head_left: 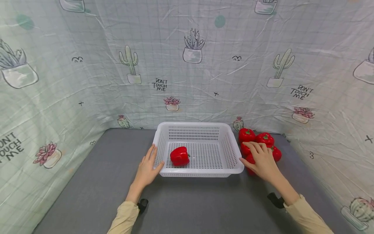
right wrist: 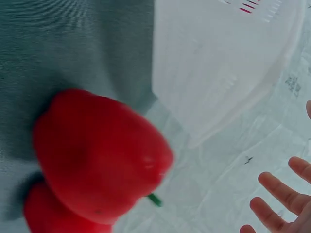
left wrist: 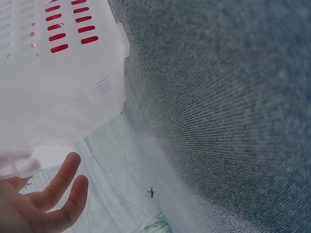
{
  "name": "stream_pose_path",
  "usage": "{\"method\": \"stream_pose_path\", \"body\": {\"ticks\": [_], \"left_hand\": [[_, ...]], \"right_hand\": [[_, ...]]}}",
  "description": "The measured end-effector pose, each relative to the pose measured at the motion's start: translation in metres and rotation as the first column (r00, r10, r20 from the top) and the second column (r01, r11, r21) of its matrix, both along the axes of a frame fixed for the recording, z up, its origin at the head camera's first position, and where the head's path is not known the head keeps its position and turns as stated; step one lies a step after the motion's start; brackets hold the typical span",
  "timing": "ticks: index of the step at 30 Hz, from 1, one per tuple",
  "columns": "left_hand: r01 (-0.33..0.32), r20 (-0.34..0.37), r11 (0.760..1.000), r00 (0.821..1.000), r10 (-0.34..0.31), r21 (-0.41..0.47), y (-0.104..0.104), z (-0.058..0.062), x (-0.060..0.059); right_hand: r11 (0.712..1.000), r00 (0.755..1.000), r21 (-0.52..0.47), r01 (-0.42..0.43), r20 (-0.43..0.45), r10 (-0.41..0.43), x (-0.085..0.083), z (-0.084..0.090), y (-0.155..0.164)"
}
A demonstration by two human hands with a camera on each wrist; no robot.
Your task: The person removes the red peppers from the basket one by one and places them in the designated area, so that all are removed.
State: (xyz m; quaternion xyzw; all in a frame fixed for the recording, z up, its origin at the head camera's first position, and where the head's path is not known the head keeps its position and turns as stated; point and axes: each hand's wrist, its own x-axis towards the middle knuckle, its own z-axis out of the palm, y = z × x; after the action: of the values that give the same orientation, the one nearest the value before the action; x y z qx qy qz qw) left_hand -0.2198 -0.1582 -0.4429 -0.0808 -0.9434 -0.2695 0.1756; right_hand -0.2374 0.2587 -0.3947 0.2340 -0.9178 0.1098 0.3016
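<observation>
A white perforated plastic basket (head_left: 198,171) stands in the middle of the table, with one red bell pepper (head_left: 179,156) lying on its side in the left part. My left hand (head_left: 146,169) rests at the basket's left rim near the front corner, thumb and fingers spread. Over on the right, my right hand (head_left: 263,162) hovers above a group of several red bell peppers (head_left: 265,139), its thumb beside the basket's right front corner. In the right wrist view its fingers are extended and apart, off to the side of a large red pepper (right wrist: 99,155).
The grey table (head_left: 187,204) stretches in front of the basket and to its left. A cloth curtain (head_left: 204,78) printed with cacti hangs behind the table and along both sides, close to the basket's back rim. Dark wrist straps (head_left: 142,205) show below both hands.
</observation>
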Motion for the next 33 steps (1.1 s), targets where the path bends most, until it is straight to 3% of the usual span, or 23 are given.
{"method": "stream_pose_path", "body": {"ticks": [15,33], "left_hand": [[-0.016,0.008,1.0,1.0,0.017,-0.023,0.0,0.002,0.0],[-0.006,-0.022,1.0,1.0,0.006,-0.023,0.0,0.001,0.0]], "right_hand": [[0.976,0.984,0.129,-0.174,-0.027,0.179,-0.023,0.044,-0.045],[0.951,0.966,0.184,-0.249,-0.019,0.257,-0.064,0.062,-0.1]]}}
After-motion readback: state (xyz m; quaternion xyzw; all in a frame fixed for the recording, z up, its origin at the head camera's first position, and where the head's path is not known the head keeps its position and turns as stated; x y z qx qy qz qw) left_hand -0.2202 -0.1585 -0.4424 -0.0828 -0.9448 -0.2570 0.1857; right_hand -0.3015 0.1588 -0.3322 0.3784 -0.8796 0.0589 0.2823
